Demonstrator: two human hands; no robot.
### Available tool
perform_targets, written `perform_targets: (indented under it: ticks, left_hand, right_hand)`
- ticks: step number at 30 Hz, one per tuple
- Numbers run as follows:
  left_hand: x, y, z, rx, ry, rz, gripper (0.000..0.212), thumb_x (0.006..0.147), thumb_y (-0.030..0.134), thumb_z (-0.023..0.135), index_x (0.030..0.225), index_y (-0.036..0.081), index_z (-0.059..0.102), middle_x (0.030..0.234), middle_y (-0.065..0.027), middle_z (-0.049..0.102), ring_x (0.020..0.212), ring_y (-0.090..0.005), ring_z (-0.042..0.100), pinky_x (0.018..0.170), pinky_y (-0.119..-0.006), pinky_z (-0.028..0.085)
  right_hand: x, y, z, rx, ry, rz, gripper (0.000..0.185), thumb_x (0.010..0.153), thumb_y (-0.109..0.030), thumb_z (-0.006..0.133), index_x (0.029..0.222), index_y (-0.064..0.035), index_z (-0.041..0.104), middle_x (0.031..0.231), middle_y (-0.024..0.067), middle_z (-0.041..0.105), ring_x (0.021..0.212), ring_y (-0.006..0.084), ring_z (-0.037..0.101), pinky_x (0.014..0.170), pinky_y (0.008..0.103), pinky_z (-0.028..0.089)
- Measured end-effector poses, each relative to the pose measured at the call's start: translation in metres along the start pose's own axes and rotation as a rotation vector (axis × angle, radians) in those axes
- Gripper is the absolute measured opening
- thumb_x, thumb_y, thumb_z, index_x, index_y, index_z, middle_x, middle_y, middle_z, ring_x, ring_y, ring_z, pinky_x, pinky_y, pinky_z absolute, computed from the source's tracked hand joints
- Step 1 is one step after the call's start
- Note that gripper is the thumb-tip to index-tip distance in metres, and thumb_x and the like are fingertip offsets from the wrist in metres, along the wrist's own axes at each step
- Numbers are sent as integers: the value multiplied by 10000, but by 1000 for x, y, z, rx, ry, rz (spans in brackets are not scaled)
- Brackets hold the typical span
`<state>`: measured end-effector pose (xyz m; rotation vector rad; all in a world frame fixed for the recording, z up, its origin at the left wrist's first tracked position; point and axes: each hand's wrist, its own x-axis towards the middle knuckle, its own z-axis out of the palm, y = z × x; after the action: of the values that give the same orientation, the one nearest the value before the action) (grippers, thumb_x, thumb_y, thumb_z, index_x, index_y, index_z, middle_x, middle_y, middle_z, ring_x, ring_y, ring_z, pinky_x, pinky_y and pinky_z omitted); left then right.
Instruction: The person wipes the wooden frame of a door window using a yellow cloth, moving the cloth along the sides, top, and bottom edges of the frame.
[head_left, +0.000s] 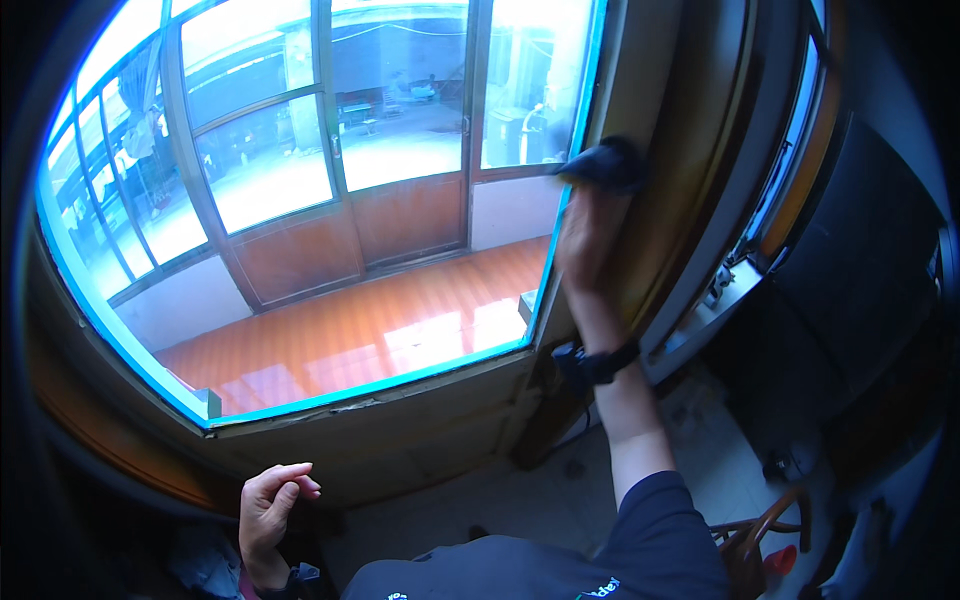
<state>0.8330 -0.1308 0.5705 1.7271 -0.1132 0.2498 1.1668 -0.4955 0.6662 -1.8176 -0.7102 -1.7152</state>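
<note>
My right hand (589, 232) is raised at the right side of a large window, closed on a dark, blurred object (606, 163), perhaps a brush or cloth; its kind cannot be told. That object lies at the turquoise edge strip (551, 289) of the window frame, beside the glass pane (405, 247). Low at the left, my left hand (271, 499) hangs in front of the wall below the window, fingers curled loosely and nothing seen in them. Dark bands circle both wrists.
Behind the glass are wooden doors (409, 217) and a shiny wooden floor (300, 360). A chair with a curved wooden arm (765, 517) and a red object (781, 559) stand at the lower right. A white ledge (712, 307) holds small items.
</note>
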Motion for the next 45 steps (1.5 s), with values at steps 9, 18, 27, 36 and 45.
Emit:
perform_targets:
  ticks: [9,18,27,36,45]
  left_hand:
    - [27,-11,27,-9,-26,-9,235,953,74,549,1144,-16,653,871,-115,673,797,-175,657,745,-278,531]
    - [51,-3,46,24,-122,20,246,956,106,563,1153,-15,646,874,-110,670,805,-176,657,755,-281,533]
    - [53,5,53,46,-116,22,250,956,122,570,1149,-17,646,870,-109,666,802,-173,655,746,-278,533]
    - [37,8,44,78,-69,55,251,963,121,555,1146,-24,645,859,-110,665,795,-175,654,738,-280,531]
    - [25,-4,33,24,-88,28,263,965,127,549,1159,-29,635,864,-115,663,803,-182,651,754,-291,532]
  right_hand:
    - [44,55,-9,-174,57,-38,305,1001,-204,436,1235,-32,529,1271,250,510,1243,415,445,1097,510,296]
    - [-197,56,-21,-219,-299,156,416,987,-298,431,1279,-11,504,1337,304,425,1271,479,372,1103,563,223]
    - [-202,50,-28,-73,-402,216,371,986,-328,434,1259,-107,555,1310,231,489,1266,442,405,1091,599,241]
    - [49,80,-3,-332,176,-163,518,1021,-419,274,1328,-42,452,1302,250,450,1232,422,420,1087,489,290]
    - [-113,64,-16,-347,-169,197,577,1015,-395,295,1352,68,370,1407,339,322,1321,480,304,1135,523,174]
